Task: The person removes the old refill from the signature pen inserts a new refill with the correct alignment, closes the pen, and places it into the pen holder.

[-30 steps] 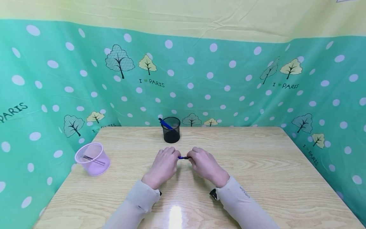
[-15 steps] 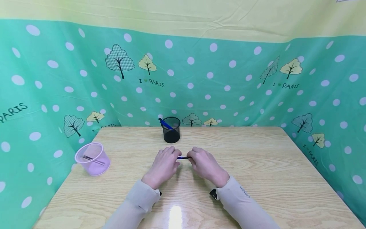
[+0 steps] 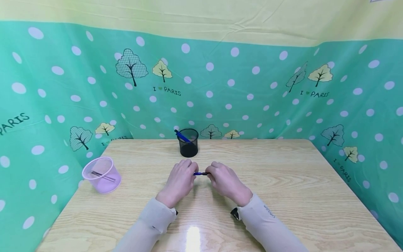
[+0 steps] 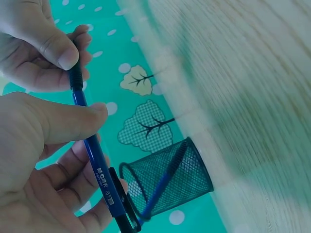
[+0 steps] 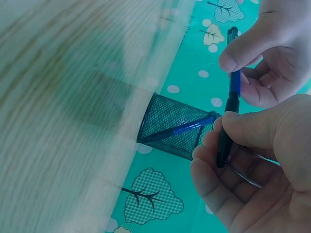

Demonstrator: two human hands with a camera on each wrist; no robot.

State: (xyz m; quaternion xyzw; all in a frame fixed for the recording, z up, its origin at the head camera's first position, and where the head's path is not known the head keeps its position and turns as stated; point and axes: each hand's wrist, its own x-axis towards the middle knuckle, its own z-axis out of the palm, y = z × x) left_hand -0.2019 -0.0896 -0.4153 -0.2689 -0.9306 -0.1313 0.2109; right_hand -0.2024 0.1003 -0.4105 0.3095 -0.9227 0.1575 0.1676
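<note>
A pen with a blue barrel [image 4: 98, 165], black clip and black front section spans the gap between the two hands. My left hand [image 3: 179, 180] pinches the blue barrel between thumb and fingers, the clip end extending past them in the left wrist view. At the other end, my right hand [image 3: 227, 182] pinches the black front section [image 5: 225, 138] with thumb and fingertips. The two hands are a short way apart over the table, with part of the pen [image 3: 200, 173] showing between them.
A black mesh pen cup [image 3: 189, 150] holding another blue pen [image 3: 183, 136] stands behind the hands. At the left stands a lilac cup [image 3: 110, 185] with a few thin dark sticks [image 3: 103, 176] inside. A polka-dot curtain [image 3: 252, 87] borders the wood-grain table [image 3: 283, 182].
My left thumb lifts and closes again, and the left fingers move slightly left, so more of the blue barrel shows. The right hand stays in place.
</note>
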